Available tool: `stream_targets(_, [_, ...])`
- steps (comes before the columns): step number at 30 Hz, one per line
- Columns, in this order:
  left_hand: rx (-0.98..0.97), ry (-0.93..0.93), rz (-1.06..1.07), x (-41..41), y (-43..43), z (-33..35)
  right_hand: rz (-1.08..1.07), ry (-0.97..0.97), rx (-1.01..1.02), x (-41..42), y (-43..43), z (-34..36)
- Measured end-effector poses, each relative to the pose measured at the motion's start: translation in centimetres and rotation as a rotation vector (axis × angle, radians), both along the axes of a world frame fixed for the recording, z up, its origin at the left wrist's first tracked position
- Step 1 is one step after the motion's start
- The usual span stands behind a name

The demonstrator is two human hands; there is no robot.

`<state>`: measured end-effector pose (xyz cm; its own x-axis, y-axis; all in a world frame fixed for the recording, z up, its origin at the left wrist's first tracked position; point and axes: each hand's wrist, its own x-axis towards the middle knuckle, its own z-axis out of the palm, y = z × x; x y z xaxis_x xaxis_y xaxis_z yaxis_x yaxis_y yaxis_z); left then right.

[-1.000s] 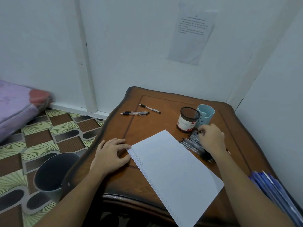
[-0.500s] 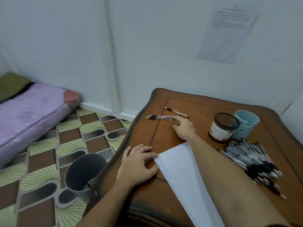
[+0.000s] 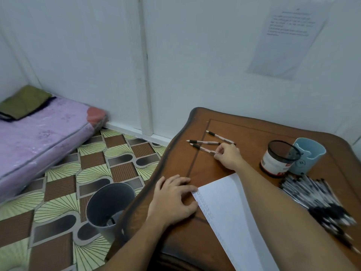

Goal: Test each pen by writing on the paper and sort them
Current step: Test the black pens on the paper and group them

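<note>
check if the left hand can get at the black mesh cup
Probably not directly: the left hand rests at the white paper sheet's corner, and the right forearm lies between it and the black mesh cup.

Your worktop [image 3: 254, 137] is reddish-brown wood with a dark inlaid line. The paper [image 3: 230, 202] is white, the pen [image 3: 204, 148] white with a black grip, the far cup [image 3: 310, 157] pale blue, the bin [image 3: 95, 204] grey. Green fans and brown squares pattern the floor [image 3: 58, 192]; the mattress [image 3: 39, 133] is lilac.
</note>
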<state>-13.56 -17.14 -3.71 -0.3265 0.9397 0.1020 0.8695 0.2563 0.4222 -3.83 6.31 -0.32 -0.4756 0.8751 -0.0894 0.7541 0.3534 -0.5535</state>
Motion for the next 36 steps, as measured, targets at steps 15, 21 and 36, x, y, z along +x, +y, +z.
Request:
stream_targets(15, [0.009,-0.002,0.004,0.2,-0.1,0.0,-0.177,1.172,-0.49,8.2,-8.6,4.2])
stream_targets(21, [0.021,-0.01,0.002,0.3,-0.2,0.0,-0.097,1.155,-0.471,9.1,-10.8,3.5])
stream_targets(36, [0.037,-0.022,0.015,0.3,-0.2,-0.1,0.021,0.947,-0.605,10.0,-13.5,-1.8])
